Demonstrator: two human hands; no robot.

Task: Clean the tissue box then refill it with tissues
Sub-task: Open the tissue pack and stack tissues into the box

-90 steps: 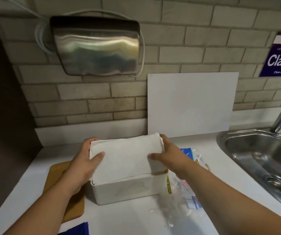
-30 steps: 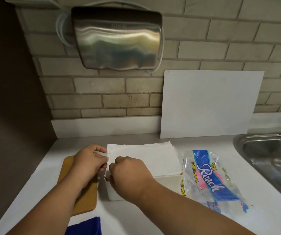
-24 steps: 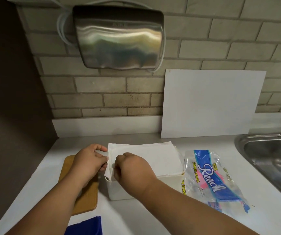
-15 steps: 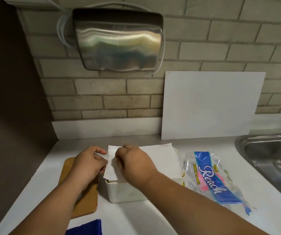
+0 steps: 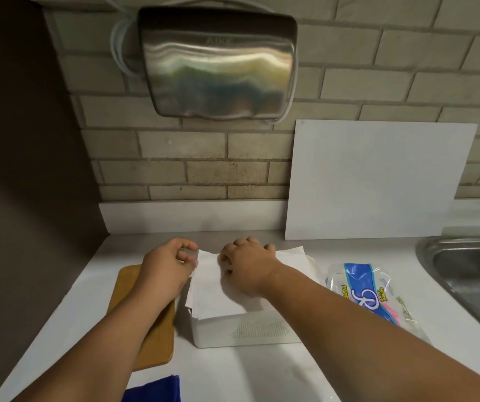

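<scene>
On my feed the white worktop (image 5: 233, 372) carries the white tissue box (image 5: 247, 332). A wooden board (image 5: 157, 338) lies just left of it, a paper-towel wrapper (image 5: 369, 294) just right, and a blue cloth (image 5: 157, 391) at the near edge. A white panel (image 5: 372, 181) leans against the wall, and a steel sink (image 5: 470, 274) is set in on the right.

Tissue box (image 5: 241, 332) top filled by tissues (image 5: 212, 297), wooden board (image 5: 151, 340) just left, plastic wrapper (image 5: 369, 294) right, hand dryer (image 5: 218, 65) overhead; 2 open lanes: counter (image 5: 262, 372) front and behind.
</scene>
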